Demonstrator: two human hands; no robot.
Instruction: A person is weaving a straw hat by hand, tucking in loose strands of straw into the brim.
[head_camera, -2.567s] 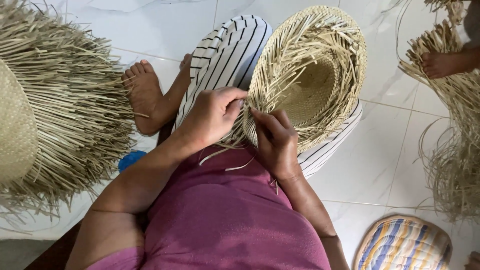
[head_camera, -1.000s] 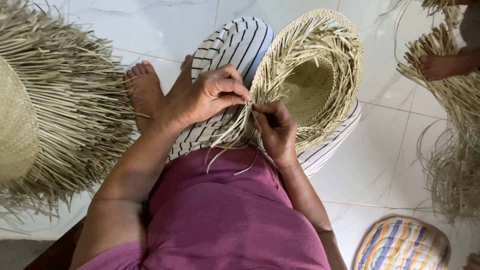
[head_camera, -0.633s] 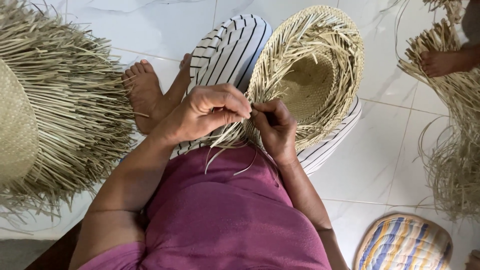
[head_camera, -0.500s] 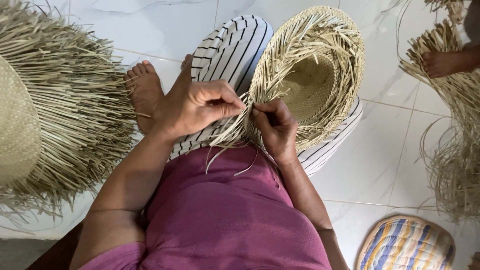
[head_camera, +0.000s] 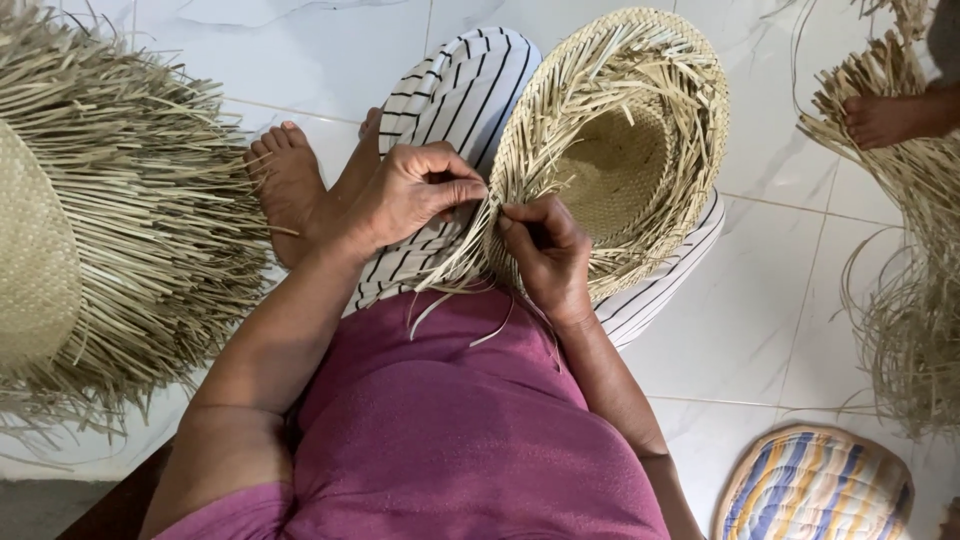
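white tiles, hat (head_camera: 640, 170) rim hidden behind both hands' fingers (head_camera: 470, 190)

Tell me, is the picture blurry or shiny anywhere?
In the head view, the straw hat and both hands, left and right, look sharp and evenly lit; the white tile floor shows soft pale glare and only faint shadows; the big straw pile at the left edge stays in focus too, with no obvious motion blur.

Bright, even daylight, soft shadows, sharp focus, perhaps slight edge distortion.
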